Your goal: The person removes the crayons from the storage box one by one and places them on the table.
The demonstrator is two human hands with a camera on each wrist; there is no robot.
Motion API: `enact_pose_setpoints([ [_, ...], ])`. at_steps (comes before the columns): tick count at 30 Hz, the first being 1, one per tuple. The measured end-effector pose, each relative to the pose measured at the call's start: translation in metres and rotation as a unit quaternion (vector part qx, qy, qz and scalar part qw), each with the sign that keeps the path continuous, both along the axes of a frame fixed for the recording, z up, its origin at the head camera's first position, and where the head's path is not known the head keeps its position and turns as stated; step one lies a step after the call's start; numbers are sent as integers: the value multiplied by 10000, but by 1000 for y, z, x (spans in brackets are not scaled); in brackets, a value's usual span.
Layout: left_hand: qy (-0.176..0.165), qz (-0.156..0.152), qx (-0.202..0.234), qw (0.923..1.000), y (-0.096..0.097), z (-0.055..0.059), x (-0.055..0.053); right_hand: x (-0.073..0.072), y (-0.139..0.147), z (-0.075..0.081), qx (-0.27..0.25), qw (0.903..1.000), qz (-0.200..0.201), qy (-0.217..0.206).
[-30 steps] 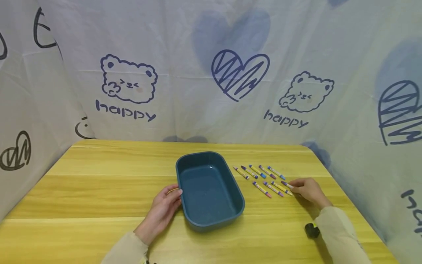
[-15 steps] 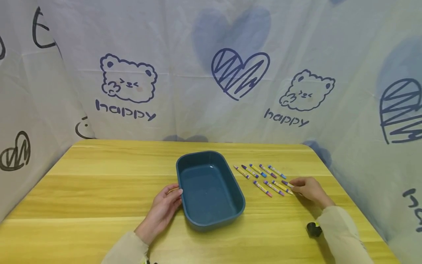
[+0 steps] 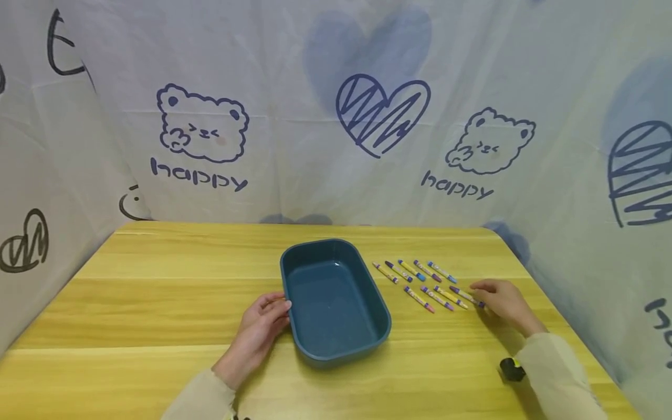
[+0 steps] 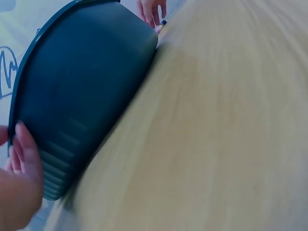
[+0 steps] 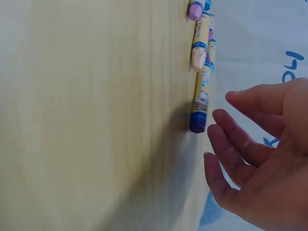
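A dark blue rectangular plastic bin (image 3: 341,357) stands on the table, its inside bare. My left hand (image 3: 255,328) grips its left wall, thumb at the rim and fingers along the outside. In the left wrist view that hand (image 4: 21,178) is partly cut off beside the bin (image 4: 86,77). Right of the bin, several crayons (image 3: 417,299) lie in two slanted rows. A purple-tipped crayon (image 3: 467,296) lies at the right end of the front row. Beside it hovers my right hand (image 3: 506,303). The right wrist view shows this hand (image 5: 262,149) with loosely bent fingers, apart from the crayon (image 5: 199,108).
The wood-grain table (image 3: 157,315) reaches back to a white curtain (image 3: 294,116) printed with bears and hearts. Curtain also hangs along both sides. A small black device (image 3: 511,369) sits at my right wrist.
My right hand has let go of the purple-tipped crayon and drawn back to the right, leaving it on the table in the front row. My left hand and the bin have stayed put.
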State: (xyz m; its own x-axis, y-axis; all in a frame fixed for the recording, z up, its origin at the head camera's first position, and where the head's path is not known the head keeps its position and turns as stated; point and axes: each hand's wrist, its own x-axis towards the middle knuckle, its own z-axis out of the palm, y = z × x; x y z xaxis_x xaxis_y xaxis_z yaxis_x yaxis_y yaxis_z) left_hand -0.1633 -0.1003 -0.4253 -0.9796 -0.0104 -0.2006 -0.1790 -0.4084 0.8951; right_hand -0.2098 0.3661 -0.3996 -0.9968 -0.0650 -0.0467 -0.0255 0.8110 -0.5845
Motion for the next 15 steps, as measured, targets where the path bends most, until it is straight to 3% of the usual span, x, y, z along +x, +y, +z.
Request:
enact_pose_setpoints([
  [4,-94,111,-478,9987,-3,5,3,3,-1,5,103,9999,105,24],
  [8,-125,220,-1213,9923,-5,9,5,7,-5,11,118,9996,253,2],
  [12,200,213,-2205,9749,-7,12,7,11,-14,15,182,9991,368,102],
  [15,632,213,-3008,9513,-7,16,8,13,-21,17,183,9988,423,143],
])
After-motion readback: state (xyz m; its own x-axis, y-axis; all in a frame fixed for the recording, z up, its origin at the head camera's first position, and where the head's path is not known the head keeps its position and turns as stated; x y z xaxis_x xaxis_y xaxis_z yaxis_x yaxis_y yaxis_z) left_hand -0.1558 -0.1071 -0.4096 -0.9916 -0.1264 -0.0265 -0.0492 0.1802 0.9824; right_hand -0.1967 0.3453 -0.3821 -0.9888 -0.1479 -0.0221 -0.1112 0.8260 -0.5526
